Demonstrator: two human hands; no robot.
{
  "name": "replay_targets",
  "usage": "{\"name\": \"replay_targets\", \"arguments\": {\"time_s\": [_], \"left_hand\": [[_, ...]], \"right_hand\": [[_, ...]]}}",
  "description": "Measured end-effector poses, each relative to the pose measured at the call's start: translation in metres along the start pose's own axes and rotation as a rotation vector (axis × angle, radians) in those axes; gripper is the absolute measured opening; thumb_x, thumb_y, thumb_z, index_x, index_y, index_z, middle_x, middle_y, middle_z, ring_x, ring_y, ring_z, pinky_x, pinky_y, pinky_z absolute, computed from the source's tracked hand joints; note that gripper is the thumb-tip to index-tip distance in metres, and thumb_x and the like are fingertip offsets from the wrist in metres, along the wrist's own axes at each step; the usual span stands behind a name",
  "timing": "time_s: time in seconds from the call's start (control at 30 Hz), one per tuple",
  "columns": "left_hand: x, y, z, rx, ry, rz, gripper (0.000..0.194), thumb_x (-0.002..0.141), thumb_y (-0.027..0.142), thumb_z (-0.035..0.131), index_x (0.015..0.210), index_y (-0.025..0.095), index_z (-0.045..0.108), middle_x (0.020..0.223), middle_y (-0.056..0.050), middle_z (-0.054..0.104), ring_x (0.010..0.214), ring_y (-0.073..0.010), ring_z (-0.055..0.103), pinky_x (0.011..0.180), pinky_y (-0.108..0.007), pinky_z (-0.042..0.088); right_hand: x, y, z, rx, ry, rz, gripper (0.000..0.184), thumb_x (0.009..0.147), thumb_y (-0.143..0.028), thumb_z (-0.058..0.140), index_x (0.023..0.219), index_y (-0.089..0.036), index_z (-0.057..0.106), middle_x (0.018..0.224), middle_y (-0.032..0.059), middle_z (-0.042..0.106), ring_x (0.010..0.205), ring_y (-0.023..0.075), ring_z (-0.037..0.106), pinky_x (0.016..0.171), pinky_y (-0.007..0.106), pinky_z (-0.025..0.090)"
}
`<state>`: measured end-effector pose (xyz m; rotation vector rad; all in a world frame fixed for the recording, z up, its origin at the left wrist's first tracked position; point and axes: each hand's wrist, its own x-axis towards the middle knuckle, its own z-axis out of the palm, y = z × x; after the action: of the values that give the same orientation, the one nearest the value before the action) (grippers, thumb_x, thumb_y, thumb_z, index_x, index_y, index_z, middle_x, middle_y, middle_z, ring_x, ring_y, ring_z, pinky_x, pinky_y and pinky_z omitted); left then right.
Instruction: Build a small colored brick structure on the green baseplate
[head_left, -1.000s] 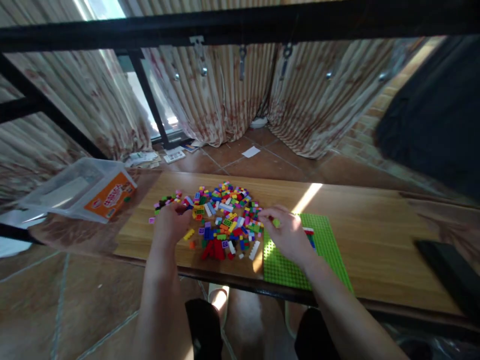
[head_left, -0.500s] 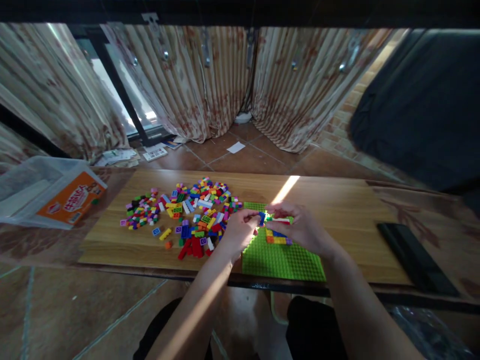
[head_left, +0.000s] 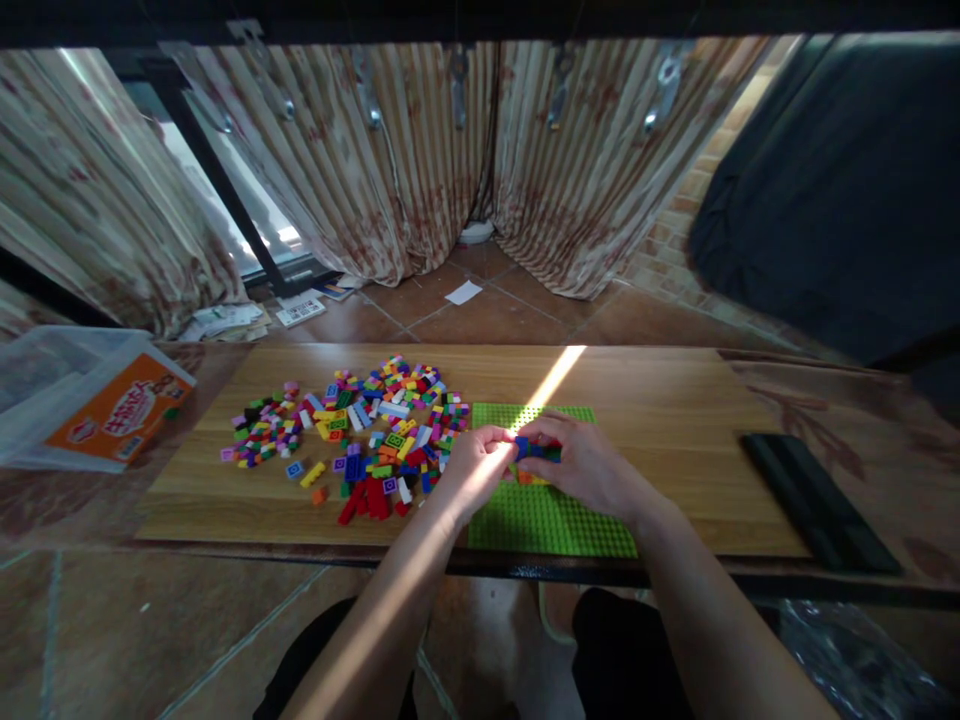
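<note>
Both hands meet over the far part of the green baseplate (head_left: 555,525), which lies flat on the bench (head_left: 675,400). The left hand (head_left: 512,443) has thumb and fingertips pinched on a blue brick (head_left: 523,447); the fingers hide part of it. The right hand (head_left: 523,450) curls its thumb and fingers around a small cluster of bricks, with blue showing between them and a few orange and yellow bricks (head_left: 531,478) just below the thumb. Whether that whole cluster sits on the studs or is partly raised cannot be told.

To the left, a spread of loose coloured bricks (head_left: 390,430) covers much of the bench, its right edge near the baseplate. A clear plastic tub (head_left: 30,400) with an orange label stands beyond its left end.

The step in hand looks like fitting the blue brick against the cluster. The next move seems to call for lining up the studs, then pressing firmly while the right hand steadies the rest.
</note>
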<state>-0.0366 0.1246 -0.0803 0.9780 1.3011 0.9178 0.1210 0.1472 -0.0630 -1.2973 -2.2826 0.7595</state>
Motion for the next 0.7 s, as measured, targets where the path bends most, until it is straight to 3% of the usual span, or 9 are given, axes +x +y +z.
{"name": "replay_targets", "arguments": {"time_s": [0.17, 0.37, 0.5, 0.7], "left_hand": [[-0.001, -0.005, -0.009, 0.181, -0.055, -0.017, 0.011, 0.078, 0.023, 0.059, 0.078, 0.014, 0.066, 0.058, 0.001, 0.062, 0.045, -0.0073, 0.052, 0.045, -0.017, 0.035], [0.004, -0.01, -0.024, 0.328, -0.012, 0.056, 0.012, 0.078, 0.021, 0.057, 0.077, 0.014, 0.067, 0.07, -0.004, 0.068, 0.059, -0.011, 0.059, 0.052, -0.02, 0.041], [0.003, -0.011, -0.021, 0.499, -0.015, 0.14, 0.011, 0.075, 0.022, 0.06, 0.075, 0.016, 0.068, 0.069, -0.003, 0.069, 0.064, -0.0141, 0.061, 0.057, -0.023, 0.042], [0.006, -0.015, -0.013, 0.536, -0.037, 0.194, 0.012, 0.074, 0.028, 0.061, 0.075, 0.018, 0.068, 0.075, -0.004, 0.071, 0.072, -0.0174, 0.064, 0.064, -0.025, 0.045]], "right_hand": [[-0.004, 0.002, 0.002, -0.067, -0.068, -0.034, 0.014, 0.077, -0.024, 0.069, 0.092, -0.025, 0.07, 0.088, 0.0026, 0.066, 0.081, 0.0173, 0.06, 0.072, 0.031, 0.048], [-0.007, 0.008, 0.003, -0.192, -0.062, -0.117, 0.011, 0.075, -0.025, 0.071, 0.086, -0.025, 0.07, 0.091, 0.0035, 0.067, 0.089, 0.0203, 0.059, 0.079, 0.035, 0.047], [-0.007, 0.012, 0.004, -0.205, -0.068, -0.133, 0.012, 0.075, -0.023, 0.07, 0.087, -0.026, 0.07, 0.093, 0.0042, 0.066, 0.09, 0.0217, 0.059, 0.08, 0.037, 0.047], [-0.006, 0.012, 0.0, -0.178, -0.091, -0.119, 0.013, 0.074, -0.023, 0.072, 0.086, -0.026, 0.07, 0.09, 0.0036, 0.066, 0.087, 0.0218, 0.059, 0.078, 0.037, 0.046]]}}
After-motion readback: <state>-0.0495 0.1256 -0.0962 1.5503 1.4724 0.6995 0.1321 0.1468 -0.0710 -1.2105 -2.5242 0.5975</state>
